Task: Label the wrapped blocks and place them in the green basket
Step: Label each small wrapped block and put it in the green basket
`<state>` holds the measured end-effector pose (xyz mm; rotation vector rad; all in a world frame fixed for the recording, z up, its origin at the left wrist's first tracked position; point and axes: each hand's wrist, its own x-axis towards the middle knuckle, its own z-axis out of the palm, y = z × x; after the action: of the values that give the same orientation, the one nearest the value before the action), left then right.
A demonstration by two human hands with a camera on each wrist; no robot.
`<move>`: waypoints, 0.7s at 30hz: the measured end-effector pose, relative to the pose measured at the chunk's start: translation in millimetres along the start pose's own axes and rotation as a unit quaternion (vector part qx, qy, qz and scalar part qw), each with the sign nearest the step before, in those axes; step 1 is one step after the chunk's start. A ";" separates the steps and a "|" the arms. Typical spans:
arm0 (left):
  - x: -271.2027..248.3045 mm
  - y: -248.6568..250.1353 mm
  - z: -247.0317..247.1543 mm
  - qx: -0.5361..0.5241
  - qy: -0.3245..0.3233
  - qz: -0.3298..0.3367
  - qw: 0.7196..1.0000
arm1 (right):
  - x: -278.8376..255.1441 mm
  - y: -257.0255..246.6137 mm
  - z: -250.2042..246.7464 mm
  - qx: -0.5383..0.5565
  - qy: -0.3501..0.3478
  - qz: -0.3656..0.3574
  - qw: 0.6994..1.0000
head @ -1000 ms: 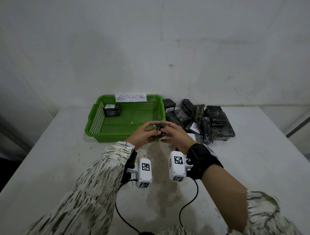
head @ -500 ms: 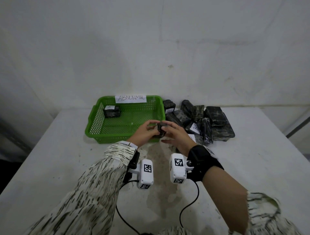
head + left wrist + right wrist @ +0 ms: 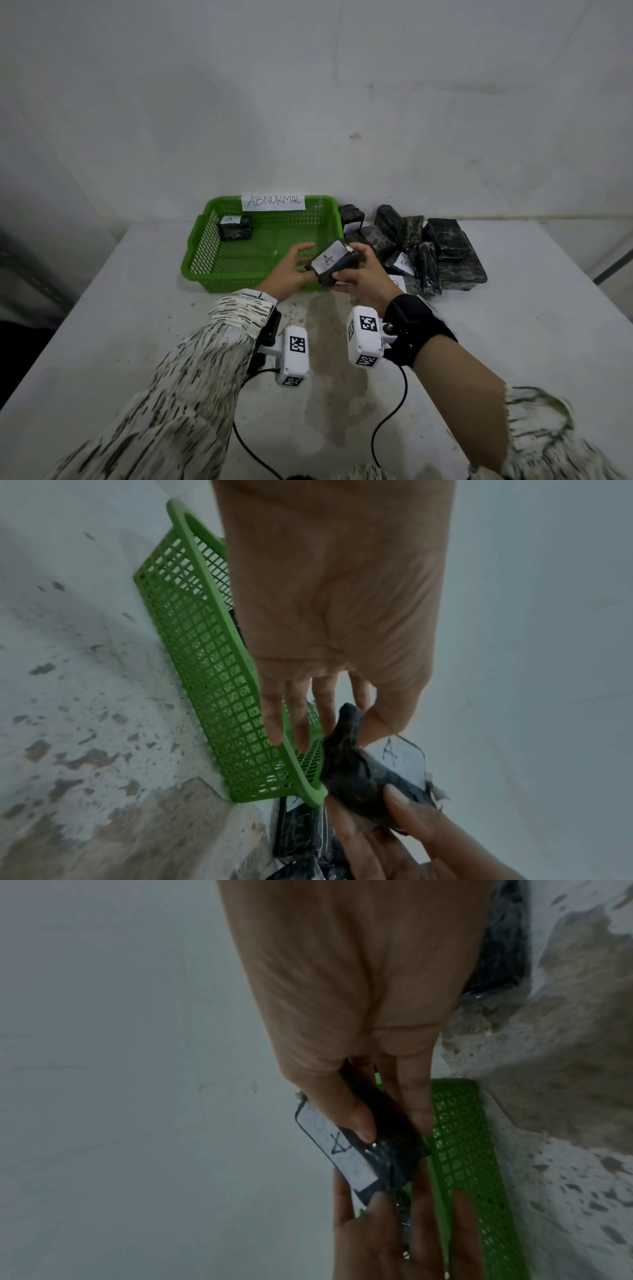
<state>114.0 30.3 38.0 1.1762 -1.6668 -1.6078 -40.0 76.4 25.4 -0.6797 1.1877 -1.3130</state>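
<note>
I hold a black wrapped block [image 3: 328, 259] with a white label marked "A" just above the near right corner of the green basket [image 3: 196, 255]. My right hand [image 3: 346, 270] grips its right end, thumb on the label [image 3: 346, 1148] and fingers underneath. The thumb and index finger of my left hand [image 3: 306, 262] pinch its left end [image 3: 346, 718], and the other fingers spread straight over the basket rim [image 3: 240, 653]. One more block [image 3: 235, 227] marked "A" lies in the basket's far left corner.
A pile of several dark wrapped blocks [image 3: 428, 253], one label reading "B", lies right of the basket against the wall. A paper sign "ABNORMAL" [image 3: 273, 202] hangs on the basket's back rim. The white table [image 3: 102, 325] is stained near the front.
The block has been turned so its "A" label faces up. My left fingers have spread out from a closed clasp. Both hands stay by the basket's near right corner.
</note>
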 end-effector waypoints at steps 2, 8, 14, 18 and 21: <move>1.7 -1.8 -0.9 -0.021 0.020 -0.034 0.999 | 3.9 2.5 2.3 0.013 0.008 -0.001 1.000; 9.9 -16.2 -19.8 -0.033 0.089 0.016 0.995 | 19.5 6.9 13.6 -0.024 0.019 0.044 0.999; 20.5 -28.0 -51.6 0.056 0.170 0.010 0.984 | 52.4 4.3 38.2 -0.040 0.045 0.084 0.995; 30.6 -56.1 -89.6 0.231 0.337 -0.009 0.913 | 87.1 2.1 52.1 -0.031 0.076 0.107 0.991; 35.8 -61.5 -110.6 0.269 0.446 -0.086 0.849 | 115.1 3.7 61.3 -0.057 0.112 0.102 0.987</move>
<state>204.8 -50.5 -12.5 1.9878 -1.3786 -0.4403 0.5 -46.7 10.6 -0.4843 1.4834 -1.1766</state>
